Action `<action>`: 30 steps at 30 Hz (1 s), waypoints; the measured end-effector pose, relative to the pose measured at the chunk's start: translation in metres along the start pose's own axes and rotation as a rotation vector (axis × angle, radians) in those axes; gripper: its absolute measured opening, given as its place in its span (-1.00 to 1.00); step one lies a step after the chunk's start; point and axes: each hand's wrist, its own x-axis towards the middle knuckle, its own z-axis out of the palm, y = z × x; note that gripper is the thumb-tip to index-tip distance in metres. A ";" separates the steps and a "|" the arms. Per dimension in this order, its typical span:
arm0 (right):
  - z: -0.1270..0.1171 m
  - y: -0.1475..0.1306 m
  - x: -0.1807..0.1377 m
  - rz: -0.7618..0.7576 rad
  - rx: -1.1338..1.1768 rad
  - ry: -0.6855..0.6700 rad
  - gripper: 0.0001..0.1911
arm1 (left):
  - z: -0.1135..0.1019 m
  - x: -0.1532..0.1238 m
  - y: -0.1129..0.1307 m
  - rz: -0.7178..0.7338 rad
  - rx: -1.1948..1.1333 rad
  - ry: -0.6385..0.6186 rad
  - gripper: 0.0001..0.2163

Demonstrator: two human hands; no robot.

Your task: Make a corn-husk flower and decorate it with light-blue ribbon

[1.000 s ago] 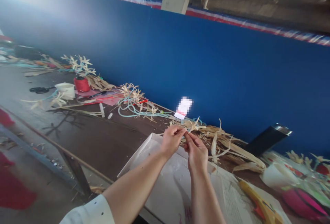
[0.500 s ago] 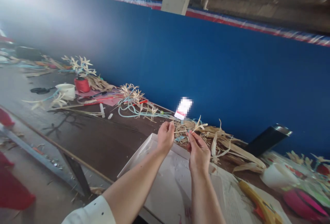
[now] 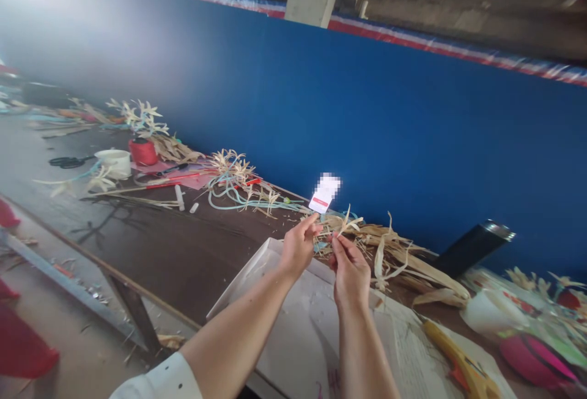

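My left hand and my right hand are raised side by side over a white board on the brown table. Both pinch a small straw piece with thin dried strips that sticks up between the fingertips. The left thumb and forefinger point right toward it; the right fingers close on its lower end. Just behind the hands lies a heap of dried husk strips.
A blue wall runs behind the table. Along it lie straw flowers, light blue cord, a red spool, a white bowl, black scissors. A black tube, white cup and yellow cutter sit right.
My hands drew a little apart half a second ago and have come back together on the straw piece. The view has shifted slightly.
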 end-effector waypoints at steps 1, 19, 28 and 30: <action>0.000 0.000 0.000 -0.004 -0.012 -0.003 -0.56 | -0.001 0.000 0.002 -0.023 0.001 0.005 -0.68; 0.004 0.000 -0.003 -0.005 -0.060 -0.134 -0.67 | -0.004 -0.006 0.027 0.241 0.109 -0.051 -0.75; 0.004 0.004 -0.004 -0.036 -0.131 -0.197 -0.67 | -0.004 -0.004 0.025 0.252 0.180 0.017 -0.83; 0.004 0.006 -0.003 -0.026 -0.127 -0.192 -0.66 | -0.004 -0.004 0.025 0.264 0.181 0.023 -0.84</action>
